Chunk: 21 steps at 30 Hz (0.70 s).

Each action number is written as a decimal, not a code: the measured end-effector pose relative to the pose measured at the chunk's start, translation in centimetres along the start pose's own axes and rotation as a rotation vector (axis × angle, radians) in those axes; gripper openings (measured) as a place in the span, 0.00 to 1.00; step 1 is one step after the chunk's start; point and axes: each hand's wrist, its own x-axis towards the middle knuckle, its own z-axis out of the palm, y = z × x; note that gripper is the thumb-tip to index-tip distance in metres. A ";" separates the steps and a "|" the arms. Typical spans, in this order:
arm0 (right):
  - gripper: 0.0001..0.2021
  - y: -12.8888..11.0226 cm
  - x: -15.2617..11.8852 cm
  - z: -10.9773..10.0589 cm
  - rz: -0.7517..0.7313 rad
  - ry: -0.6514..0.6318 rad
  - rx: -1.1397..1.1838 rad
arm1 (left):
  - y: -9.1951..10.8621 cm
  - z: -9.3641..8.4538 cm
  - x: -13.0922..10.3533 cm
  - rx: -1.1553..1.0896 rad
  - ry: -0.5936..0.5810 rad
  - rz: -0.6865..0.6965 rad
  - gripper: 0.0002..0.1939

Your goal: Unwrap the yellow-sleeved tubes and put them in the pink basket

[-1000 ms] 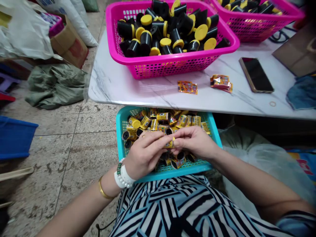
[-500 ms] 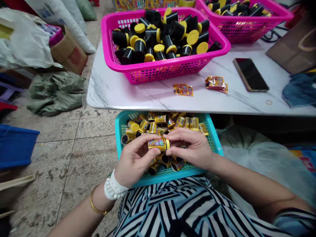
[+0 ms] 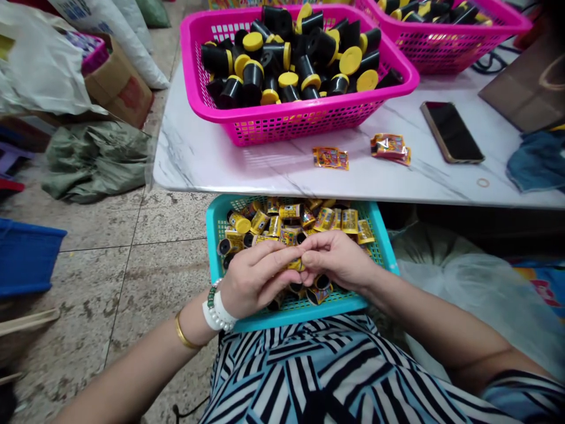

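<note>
My left hand (image 3: 260, 274) is closed around a small canister (image 3: 295, 265) with a yellow printed wrapper; fingers cover most of it. Touching the canister's right end, my right hand (image 3: 333, 259) has its thumb and fingers pinched together there. Both hands are above a turquoise basket (image 3: 304, 318) on my lap. Wrapped yellow canisters (image 3: 260, 222) fill that basket, some with dark open ends showing. On the table ahead, a pink basket (image 3: 300, 115) is heaped with black canisters (image 3: 253, 76) that have yellow lids.
On the white table (image 3: 194, 165) lie a flat printed wrapper (image 3: 331, 158), a small stack of wrappers (image 3: 391, 148) and a phone (image 3: 452, 131). Behind stands another pink basket (image 3: 435, 50). A blue bin (image 3: 29, 256) and a green sack (image 3: 97, 159) are on the floor at left.
My left hand has rolled over the canister, so its printed side is now mostly covered. My right fingers have closed in on its end. The view has shifted slightly.
</note>
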 end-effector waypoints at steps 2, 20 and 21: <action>0.16 -0.1 0.0 0.3 -0.009 0.039 -0.023 | -0.1 0.0 0.2 -0.067 -0.006 -0.068 0.17; 0.10 0.5 -0.5 1.4 -0.594 0.235 -0.575 | 1.5 -0.8 0.3 -0.560 0.054 -0.776 0.13; 0.10 0.4 -0.4 1.5 -0.527 0.226 -0.474 | 1.6 -0.8 0.4 -0.425 0.082 -0.666 0.12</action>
